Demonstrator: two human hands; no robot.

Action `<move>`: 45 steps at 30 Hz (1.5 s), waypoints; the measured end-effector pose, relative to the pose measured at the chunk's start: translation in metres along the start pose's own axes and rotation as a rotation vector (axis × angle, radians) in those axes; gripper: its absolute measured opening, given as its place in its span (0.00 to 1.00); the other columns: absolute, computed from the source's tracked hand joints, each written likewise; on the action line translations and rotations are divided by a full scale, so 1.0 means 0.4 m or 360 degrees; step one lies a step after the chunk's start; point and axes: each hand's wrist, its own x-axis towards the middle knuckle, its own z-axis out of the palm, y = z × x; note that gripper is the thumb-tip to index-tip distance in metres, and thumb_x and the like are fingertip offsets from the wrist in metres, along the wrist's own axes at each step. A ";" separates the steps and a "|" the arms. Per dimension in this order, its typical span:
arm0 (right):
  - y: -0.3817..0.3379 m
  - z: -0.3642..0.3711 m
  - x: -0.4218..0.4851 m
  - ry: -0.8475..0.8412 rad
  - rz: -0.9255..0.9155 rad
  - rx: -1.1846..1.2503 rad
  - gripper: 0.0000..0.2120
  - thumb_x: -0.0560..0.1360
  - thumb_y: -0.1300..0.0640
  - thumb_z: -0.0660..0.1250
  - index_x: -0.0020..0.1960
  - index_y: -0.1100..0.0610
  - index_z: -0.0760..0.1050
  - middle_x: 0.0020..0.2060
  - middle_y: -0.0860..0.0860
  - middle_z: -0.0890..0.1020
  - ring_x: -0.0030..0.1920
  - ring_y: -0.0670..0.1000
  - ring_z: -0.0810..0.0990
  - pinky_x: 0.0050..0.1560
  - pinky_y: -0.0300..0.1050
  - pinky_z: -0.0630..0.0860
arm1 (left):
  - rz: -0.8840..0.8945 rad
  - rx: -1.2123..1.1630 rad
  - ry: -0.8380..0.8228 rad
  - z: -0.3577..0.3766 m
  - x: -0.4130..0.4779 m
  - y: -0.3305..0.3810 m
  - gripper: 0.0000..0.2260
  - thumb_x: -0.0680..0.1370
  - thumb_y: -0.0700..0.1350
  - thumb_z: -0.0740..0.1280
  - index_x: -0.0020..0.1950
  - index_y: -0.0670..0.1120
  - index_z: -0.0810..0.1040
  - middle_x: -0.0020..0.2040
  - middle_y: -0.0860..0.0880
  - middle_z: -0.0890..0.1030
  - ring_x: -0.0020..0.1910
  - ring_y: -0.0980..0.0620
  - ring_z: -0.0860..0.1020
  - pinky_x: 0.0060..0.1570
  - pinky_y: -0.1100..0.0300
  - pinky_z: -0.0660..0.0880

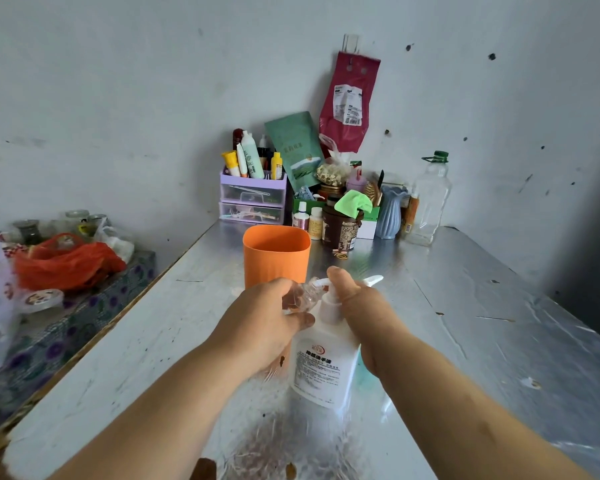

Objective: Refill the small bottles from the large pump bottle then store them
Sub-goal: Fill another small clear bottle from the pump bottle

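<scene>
White pump btl (321, 368) upright; small clear btl (303, 295) at its spout.

cup (276, 255) behind pump bottle (323, 362) — drawers (253, 199) behind cup | table (465, 323) beneath all

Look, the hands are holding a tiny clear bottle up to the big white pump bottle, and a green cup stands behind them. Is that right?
Not quite: the head view shows an orange cup, not green. The rest holds: the left hand holds the small clear bottle at the spout of the white pump bottle, the right hand on its pump.
</scene>
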 end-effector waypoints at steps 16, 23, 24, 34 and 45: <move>-0.020 0.001 -0.003 0.0014 0.0006 -0.0044 0.28 0.60 0.36 0.61 0.44 0.59 0.79 0.49 0.60 0.84 0.52 0.62 0.82 0.58 0.58 0.75 | 0.0034 0.0078 0.0033 -0.020 0.000 0.015 0.14 0.74 0.52 0.73 0.57 0.54 0.77 0.58 0.56 0.81 0.54 0.53 0.79 0.55 0.52 0.76; 0.003 0.000 0.006 0.0041 -0.0069 -0.0030 0.18 0.74 0.40 0.61 0.43 0.55 0.77 0.45 0.59 0.84 0.48 0.60 0.82 0.56 0.57 0.76 | 0.0027 0.0058 0.0017 -0.011 0.002 0.003 0.13 0.74 0.52 0.73 0.58 0.54 0.77 0.57 0.57 0.81 0.54 0.54 0.79 0.55 0.54 0.76; 0.006 0.001 0.006 0.0042 -0.0061 -0.0020 0.17 0.74 0.40 0.61 0.42 0.54 0.76 0.45 0.58 0.84 0.49 0.60 0.82 0.57 0.57 0.76 | 0.0018 0.0055 0.0005 -0.009 0.001 0.000 0.13 0.74 0.52 0.73 0.58 0.54 0.77 0.57 0.57 0.81 0.54 0.54 0.79 0.55 0.54 0.76; -0.027 -0.002 -0.005 0.0019 0.0110 0.0011 0.24 0.62 0.37 0.62 0.42 0.57 0.80 0.47 0.59 0.85 0.52 0.61 0.83 0.59 0.59 0.76 | -0.0003 0.0035 0.0005 -0.017 -0.004 0.021 0.14 0.74 0.52 0.73 0.57 0.54 0.77 0.58 0.58 0.81 0.56 0.55 0.79 0.57 0.52 0.75; -0.015 -0.002 0.006 -0.0012 -0.0007 -0.0028 0.22 0.63 0.38 0.62 0.42 0.56 0.79 0.49 0.61 0.83 0.45 0.57 0.81 0.58 0.57 0.75 | 0.0037 0.0047 0.0035 -0.010 0.002 0.008 0.11 0.73 0.53 0.73 0.54 0.55 0.78 0.55 0.57 0.82 0.53 0.54 0.80 0.54 0.51 0.76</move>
